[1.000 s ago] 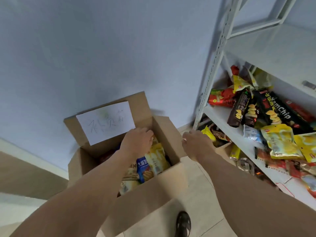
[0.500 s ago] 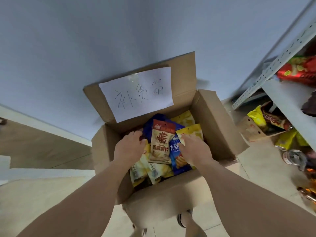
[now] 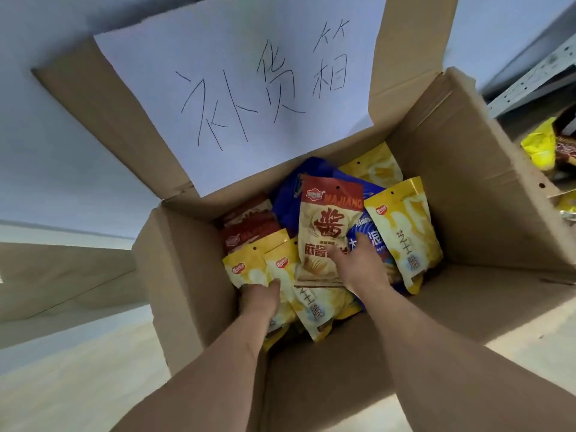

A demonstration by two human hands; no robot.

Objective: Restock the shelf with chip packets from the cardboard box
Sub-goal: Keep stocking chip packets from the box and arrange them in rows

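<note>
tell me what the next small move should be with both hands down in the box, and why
Probably close the right hand on the red-and-cream packet and lift it out. The fingers already rest on its lower part, it lies on top of the pile in the cardboard box, and the left hand is on the yellow packets.

1. The cardboard box (image 3: 461,188) is plain brown corrugated board, matt, with creased flaps.
2. The paper sign (image 3: 237,79) on its rear flap is thin white paper, matt, marked in dark ink.
3. The chip packets (image 3: 330,232) at centre frame are glossy plastic film, printed yellow, blue and red.
4. The shelf upright (image 3: 530,79) at upper right is perforated grey-white painted metal.
5. The wall (image 3: 56,169) at left looks smooth and matt.
</note>
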